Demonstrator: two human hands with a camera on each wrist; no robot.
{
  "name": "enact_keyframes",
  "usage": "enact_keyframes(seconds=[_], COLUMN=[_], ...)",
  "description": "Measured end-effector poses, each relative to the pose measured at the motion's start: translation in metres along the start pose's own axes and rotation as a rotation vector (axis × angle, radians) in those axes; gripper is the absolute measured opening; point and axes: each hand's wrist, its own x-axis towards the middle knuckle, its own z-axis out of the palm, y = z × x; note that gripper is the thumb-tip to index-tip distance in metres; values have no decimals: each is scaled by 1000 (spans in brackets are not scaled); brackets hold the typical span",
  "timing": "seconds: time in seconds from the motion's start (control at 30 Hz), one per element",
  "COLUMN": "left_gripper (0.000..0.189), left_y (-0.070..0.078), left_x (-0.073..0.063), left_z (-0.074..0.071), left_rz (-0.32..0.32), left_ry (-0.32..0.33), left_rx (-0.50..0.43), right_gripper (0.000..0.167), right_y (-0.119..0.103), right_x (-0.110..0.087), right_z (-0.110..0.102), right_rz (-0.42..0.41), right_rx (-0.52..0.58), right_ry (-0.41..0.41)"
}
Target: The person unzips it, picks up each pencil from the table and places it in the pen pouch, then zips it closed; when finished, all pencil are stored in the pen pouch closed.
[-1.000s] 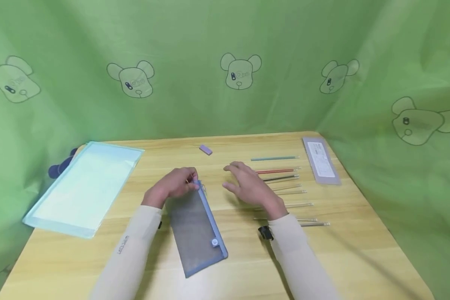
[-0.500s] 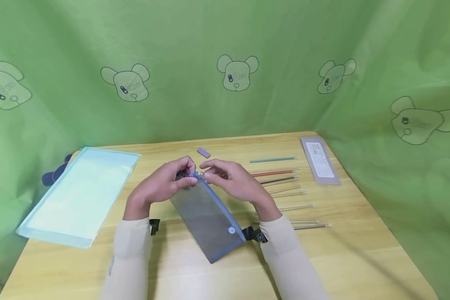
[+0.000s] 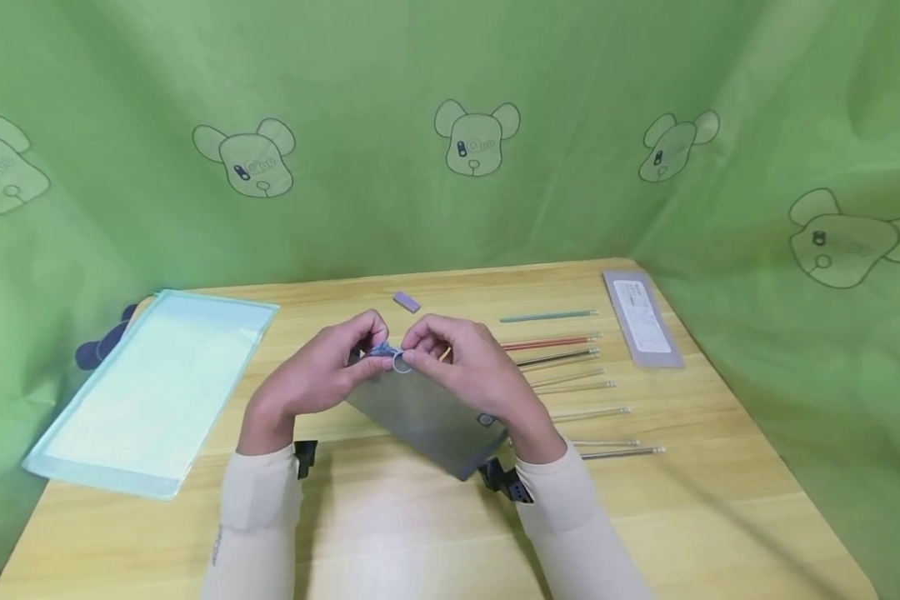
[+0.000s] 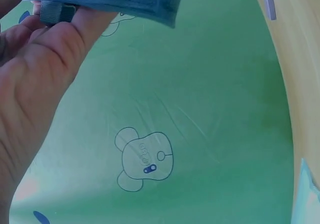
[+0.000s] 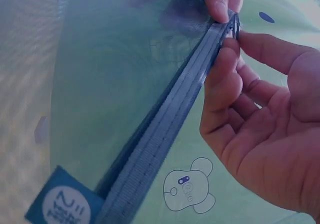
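Note:
A dark mesh zipper pouch (image 3: 423,417) with blue edging hangs between my two hands over the table, tilted. My left hand (image 3: 318,371) pinches its far corner between thumb and fingers, at one end of the zipper. At that same end my right hand (image 3: 472,362) pinches the zipper, where a small ring (image 3: 402,362) shows between the hands. In the right wrist view the zipper strip (image 5: 167,108) runs from the fingertips down to a blue label tag (image 5: 65,204). The right fingers partly hide the zipper's slider.
A pale blue clear pouch (image 3: 157,392) lies at the left, a purple eraser (image 3: 407,302) at the back. On the right are a green pencil (image 3: 547,316), red pencils (image 3: 547,343), several other pencils and a grey labelled sleeve (image 3: 642,317). A green curtain (image 3: 360,225) surrounds the table.
The right hand has come left from beside the pencils and now pinches the zipper end. The pouch has been lifted, and its near end has swung right toward the right wrist.

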Motion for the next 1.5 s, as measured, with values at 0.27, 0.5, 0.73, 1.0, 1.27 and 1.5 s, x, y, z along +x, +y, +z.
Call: enact_keyframes(seconds=[0.27,0.5,0.73,1.0,1.27,1.5], left_gripper=[17,19,19,14,12,21], left_y=[6,11,16,20,20,20], left_x=[-6,-10,-13,-15,-17,-18], left_z=[-2,-2,-1,-3,-4,-3], left_rz=[2,-6,-6,-2,8,39], left_ry=[4,12,27,59,38,-60], left_rx=[73,141,136,169,156,133], right_gripper=[12,14,13,27,6,5], right_y=[-7,-11,-13,-16,-19,-20], right_x=[1,-2,-6,-6,-4,-6], right_z=[12,17,18,18,19,15], right_rz=[-57,-112,-183,-217,-201,-136], right_rx=[-132,-192,-171,-95,-114,-23], right_ry=[26,75,50,64,159,135])
